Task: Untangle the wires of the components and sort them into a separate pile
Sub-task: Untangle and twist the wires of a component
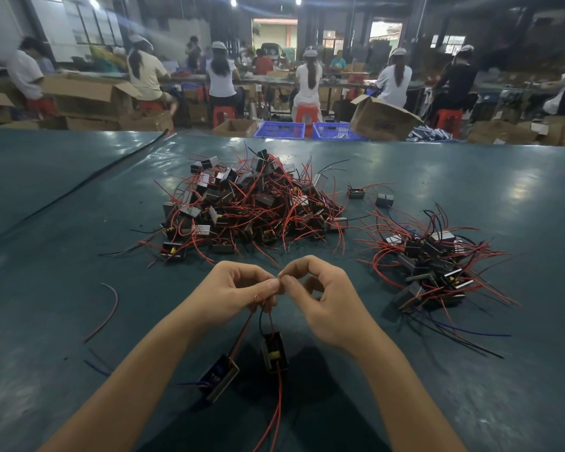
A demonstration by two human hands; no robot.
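Red wires (247,324) ran up and away from the person, rising out of two dark components nearest the body: one (221,376) under the left forearm, the other (274,352) just to its right. Whether they hung or rested on the green mat (79,223) could not be told.

Above them the hands met fingertip to fingertip. The left hand (238,288) pinched the wires' upper ends. The right hand (320,295) had thumb and forefinger closed at the same spot, though which strand it held, if any, was too small to see.

The strands' long axis thus ran near to far, so parting them probably called for a sideways pull. The smaller sorted pile (431,262) lay to the right, nearer the right hand. The big tangled heap (252,203) sat straight ahead, beyond both.
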